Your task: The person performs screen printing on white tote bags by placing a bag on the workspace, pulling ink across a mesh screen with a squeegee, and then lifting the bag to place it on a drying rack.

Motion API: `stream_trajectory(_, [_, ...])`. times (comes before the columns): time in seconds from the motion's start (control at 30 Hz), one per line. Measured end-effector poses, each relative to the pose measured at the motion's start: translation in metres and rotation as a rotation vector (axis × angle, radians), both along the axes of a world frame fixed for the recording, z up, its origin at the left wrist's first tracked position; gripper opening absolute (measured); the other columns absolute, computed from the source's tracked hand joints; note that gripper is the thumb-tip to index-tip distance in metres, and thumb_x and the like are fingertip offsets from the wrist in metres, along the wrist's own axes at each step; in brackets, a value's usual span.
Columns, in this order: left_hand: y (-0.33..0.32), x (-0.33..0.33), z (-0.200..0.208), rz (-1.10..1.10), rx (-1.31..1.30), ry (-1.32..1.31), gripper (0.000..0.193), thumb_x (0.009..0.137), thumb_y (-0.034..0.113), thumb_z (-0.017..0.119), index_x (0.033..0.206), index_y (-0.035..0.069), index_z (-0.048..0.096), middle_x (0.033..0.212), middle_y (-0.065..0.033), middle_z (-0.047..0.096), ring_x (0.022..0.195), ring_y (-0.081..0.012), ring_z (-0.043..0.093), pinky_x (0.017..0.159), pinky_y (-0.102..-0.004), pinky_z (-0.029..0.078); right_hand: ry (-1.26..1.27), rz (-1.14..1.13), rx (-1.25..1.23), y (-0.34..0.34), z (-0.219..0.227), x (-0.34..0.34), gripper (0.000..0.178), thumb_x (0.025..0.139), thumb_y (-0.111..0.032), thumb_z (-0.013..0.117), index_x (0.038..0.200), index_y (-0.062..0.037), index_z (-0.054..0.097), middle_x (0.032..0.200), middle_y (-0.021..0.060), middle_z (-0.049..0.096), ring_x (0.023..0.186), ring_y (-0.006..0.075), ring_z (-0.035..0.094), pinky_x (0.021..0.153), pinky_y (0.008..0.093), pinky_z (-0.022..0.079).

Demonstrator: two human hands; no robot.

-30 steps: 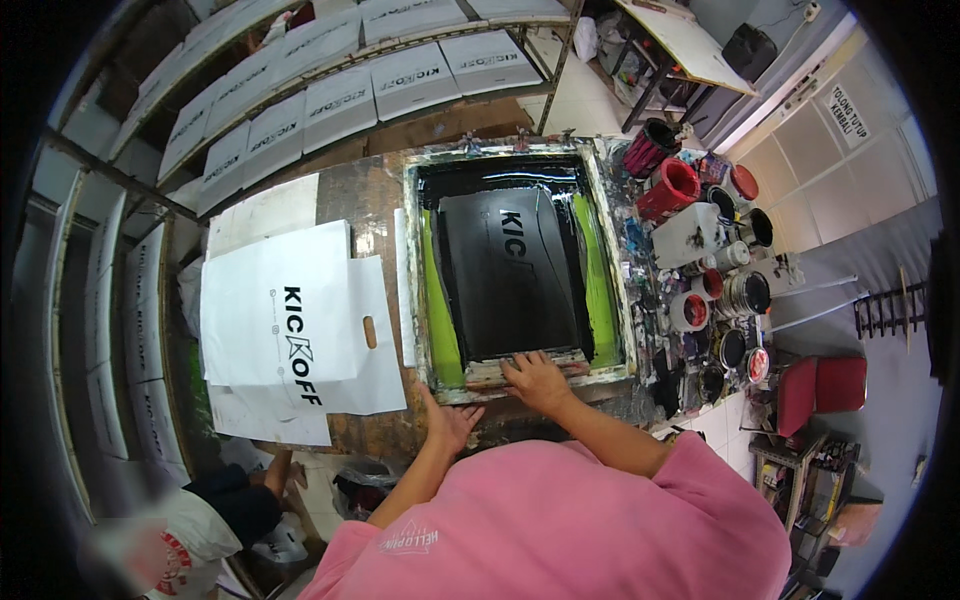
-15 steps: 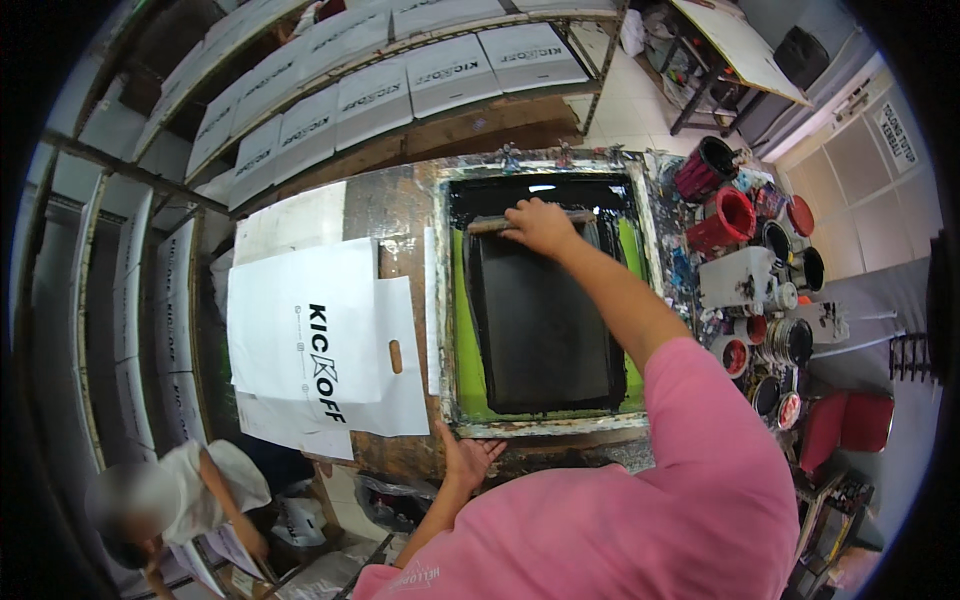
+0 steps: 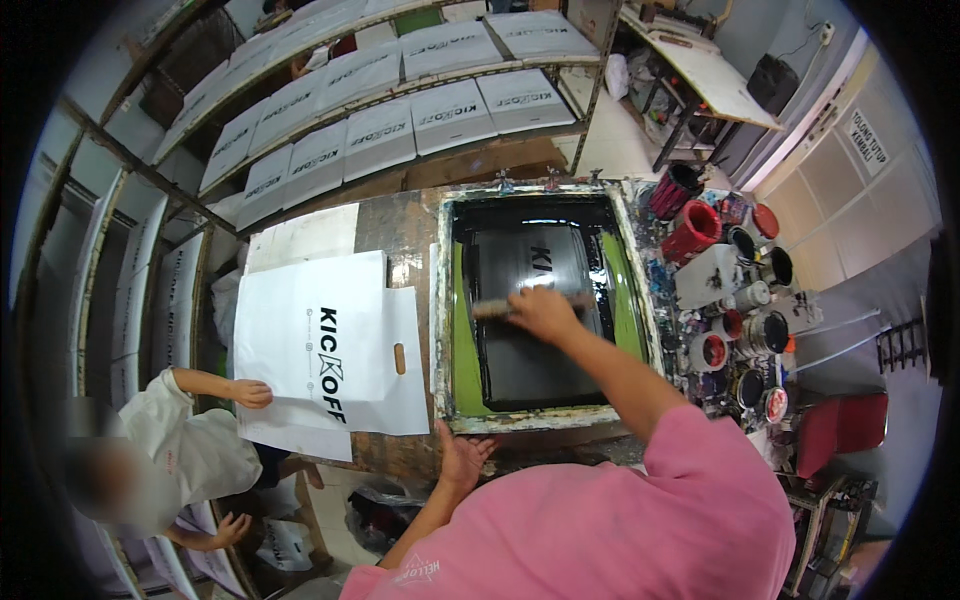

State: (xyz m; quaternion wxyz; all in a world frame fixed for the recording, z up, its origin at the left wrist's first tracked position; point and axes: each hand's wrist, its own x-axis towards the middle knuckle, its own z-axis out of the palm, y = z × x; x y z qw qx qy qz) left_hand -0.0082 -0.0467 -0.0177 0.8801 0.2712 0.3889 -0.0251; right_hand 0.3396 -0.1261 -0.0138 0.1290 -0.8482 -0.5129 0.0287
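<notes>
Okay, looks like you're mid squeegee pass, right hand (image 3: 545,313) fingers wrapped round the squeegee (image 3: 490,310) partway down the printing screen (image 3: 540,368), left hand (image 3: 465,460) fingers spread loose by the frame's (image 3: 530,423) near edge, so next probably wants even pressure across its width.

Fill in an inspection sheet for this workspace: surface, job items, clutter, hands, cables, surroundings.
Surface: stained brown wooden worktable.
Job items: paint-spattered rectangular screen frame containing glossy black ink; brown bar-shaped squeegee across its middle; flat white bags with black lettering lie to the left.
Clutter: red round tub among assorted stained containers, right side.
Hands: right hand grips the squeegee; left hand open at the frame's near-left corner.
Cables: nothing seen on the worktable.
Surroundings: metal shelving holding printed white items; red chair; co-worker's hand at the bags' left edge.
</notes>
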Motion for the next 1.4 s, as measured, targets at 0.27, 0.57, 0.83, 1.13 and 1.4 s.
stream_trajectory(0.27, [0.007, 0.005, 0.074, -0.047, 0.034, -0.372, 0.122, 0.087, 0.095, 0.027, 0.156, -0.005, 0.025, 0.151, -0.0226, 0.049, 0.141, -0.0361, 0.049, 0.121, -0.0477, 0.037, 0.115, 0.008, -0.044, -0.083, 0.152, -0.140, 0.045, 0.096, -0.045, 0.066, 0.118, -0.0058, 0.061, 0.099, 0.0139, 0.066, 0.101, 0.0390, 0.064, 0.080, 0.0525, 0.058])
stream_trajectory(0.57, [0.045, 0.080, 0.171, -0.217, 0.538, -0.873, 0.107, 0.095, 0.079, 0.047, 0.158, -0.005, 0.031, 0.161, -0.0307, 0.037, 0.150, -0.0446, 0.038, 0.124, -0.0538, 0.031, -0.445, -0.203, 0.354, -0.032, 0.262, -0.099, 0.032, 0.090, -0.037, 0.068, 0.099, -0.0069, 0.063, 0.088, 0.0107, 0.061, 0.092, 0.0307, 0.061, 0.095, 0.0499, 0.040])
stream_trajectory(0.83, [0.037, 0.048, 0.013, -0.692, 1.929, 0.128, 0.104, 0.093, 0.073, 0.059, 0.163, 0.001, 0.031, 0.166, -0.0390, 0.017, 0.156, -0.0565, 0.012, 0.123, -0.0689, 0.013, -0.444, -0.195, 0.424, -0.021, 0.283, -0.075, 0.033, 0.091, -0.039, 0.066, 0.089, -0.0069, 0.066, 0.081, 0.0097, 0.064, 0.084, 0.0294, 0.063, 0.090, 0.0488, 0.040])
stream_trajectory(1.13, [0.025, 0.041, -0.054, -0.890, 2.019, 0.287, 0.116, 0.091, 0.088, 0.036, 0.165, 0.000, 0.024, 0.171, -0.0322, 0.012, 0.161, -0.0463, -0.002, 0.117, -0.0742, -0.014, -0.378, -0.217, 0.418, -0.007, 0.310, -0.046, 0.036, 0.091, -0.041, 0.065, 0.089, -0.0056, 0.068, 0.083, 0.0103, 0.066, 0.084, 0.0293, 0.063, 0.092, 0.0487, 0.040])
stream_trajectory(1.4, [0.024, 0.096, 0.028, -0.499, 1.821, -0.016, 0.081, 0.098, 0.052, 0.065, 0.151, -0.006, 0.047, 0.158, -0.0254, 0.045, 0.154, -0.0428, 0.029, 0.125, -0.0600, 0.017, -0.408, -0.200, 0.482, 0.002, 0.328, -0.025, 0.033, 0.090, -0.038, 0.065, 0.089, -0.0047, 0.068, 0.077, 0.0108, 0.064, 0.079, 0.0299, 0.064, 0.084, 0.0443, 0.040])
